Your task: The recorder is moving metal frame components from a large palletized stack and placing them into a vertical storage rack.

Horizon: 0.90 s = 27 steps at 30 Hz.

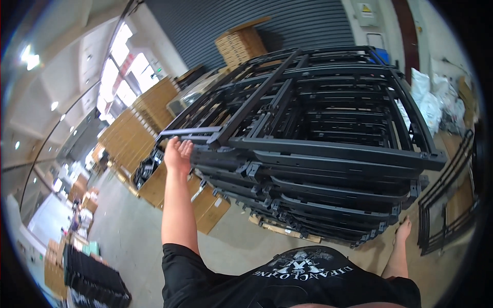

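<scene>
from where i stand, a grey shutter (308,23) backs a stack of black metal frames (339,150) on a wooden pallet (287,231); the left hand (178,155) is at the stack's near left corner, fingers loosely unfolded (touching or not, i can't tell); the right hand (403,229) hangs low beside it, grip impossible to tell.
</scene>
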Tool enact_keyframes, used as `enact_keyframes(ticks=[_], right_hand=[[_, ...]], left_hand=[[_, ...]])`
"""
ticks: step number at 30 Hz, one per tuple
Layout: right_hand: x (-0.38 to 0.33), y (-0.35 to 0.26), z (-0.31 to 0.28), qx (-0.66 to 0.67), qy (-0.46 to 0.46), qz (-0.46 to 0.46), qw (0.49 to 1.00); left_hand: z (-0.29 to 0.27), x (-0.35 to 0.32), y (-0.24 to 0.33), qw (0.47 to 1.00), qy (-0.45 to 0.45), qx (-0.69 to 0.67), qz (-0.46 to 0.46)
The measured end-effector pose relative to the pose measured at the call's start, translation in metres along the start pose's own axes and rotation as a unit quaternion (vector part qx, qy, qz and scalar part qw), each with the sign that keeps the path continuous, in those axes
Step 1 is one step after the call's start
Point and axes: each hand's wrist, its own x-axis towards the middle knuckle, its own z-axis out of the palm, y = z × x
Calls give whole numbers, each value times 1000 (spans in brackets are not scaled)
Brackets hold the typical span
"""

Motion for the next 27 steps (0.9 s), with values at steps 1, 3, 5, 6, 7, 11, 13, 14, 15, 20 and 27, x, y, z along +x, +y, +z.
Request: enact_keyframes(ticks=[1, 3, 5, 6, 7, 11, 13, 14, 15, 20, 27], right_hand=[[-12, 23, -24, -26, -18, 42, 999], [14, 139, -135, -197, 106, -36, 974], [-65, 157, -167, -81, 70, 266, 958], [-103, 178, -197, -3, 180, 327, 928], [-138, 199, -225, 5, 195, 329, 924], [-249, 296, -315, -650, -242, 201, 691], [-258, 295, -324, -764, -342, 136, 530], [-266, 300, -330, -762, -325, 80, 554], [-272, 304, -335, -757, -304, 28, 578], [-253, 252, -259, -282, 14, 298, 912], [-232, 227, -251, -167, 49, 293, 940]], left_hand=[[5, 26, 8, 999, 4, -34, -40], [13, 95, -5, 985, -124, -59, -107], [35, 76, 3, 980, -127, -104, -111], [39, 80, -1, 972, -109, -157, -133], [44, 90, -9, 970, -106, -193, -100], [92, 100, -1, 953, -80, -283, -70], [97, 79, 33, 943, -105, -316, -14], [113, 66, 44, 940, -125, -317, 9], [134, 56, 46, 936, -147, -318, 28], [213, -23, 37, 923, -287, -248, 65], [253, -115, 82, 933, -327, -91, 120]])
